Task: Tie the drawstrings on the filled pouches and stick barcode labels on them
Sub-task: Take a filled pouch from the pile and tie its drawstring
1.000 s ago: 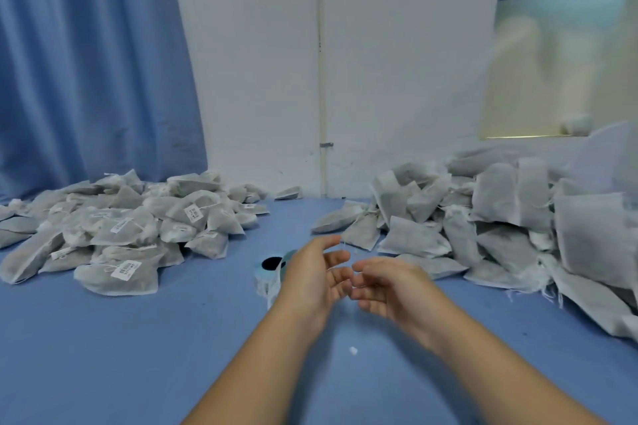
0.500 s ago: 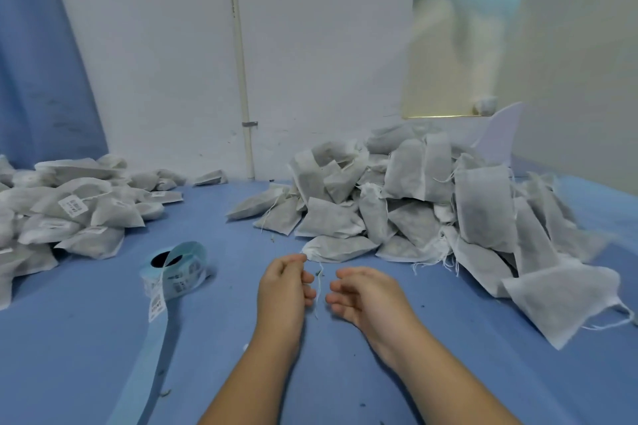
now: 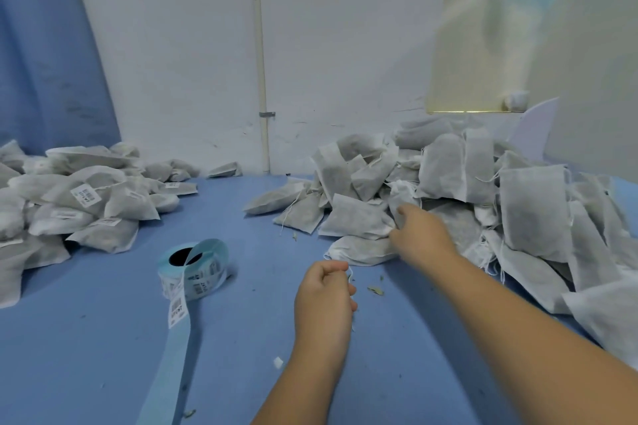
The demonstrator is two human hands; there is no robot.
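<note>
Head view: label roll (image 3: 203, 272), barcodes, print unreadable.

Unlabelled pouches (image 3: 483, 190): grey-white, filled, lay heaped at right of the surface (image 3: 103, 338), drawstrings loose | labelled pouches (image 3: 86, 203): were heaped at left | label roll (image 3: 193, 266): lay between the heaps, blue strip (image 3: 176, 338) trailing forward | thin string (image 3: 350, 274): was pinched by left hand (image 3: 324, 300)

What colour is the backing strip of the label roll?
Light blue; the backing strip shows best in the head view.

Barcode label (image 3: 85, 194) on a left-pile pouch (image 3: 115, 205), more on the roll (image 3: 200, 274); print poss. digits, too blurred to read.
</note>
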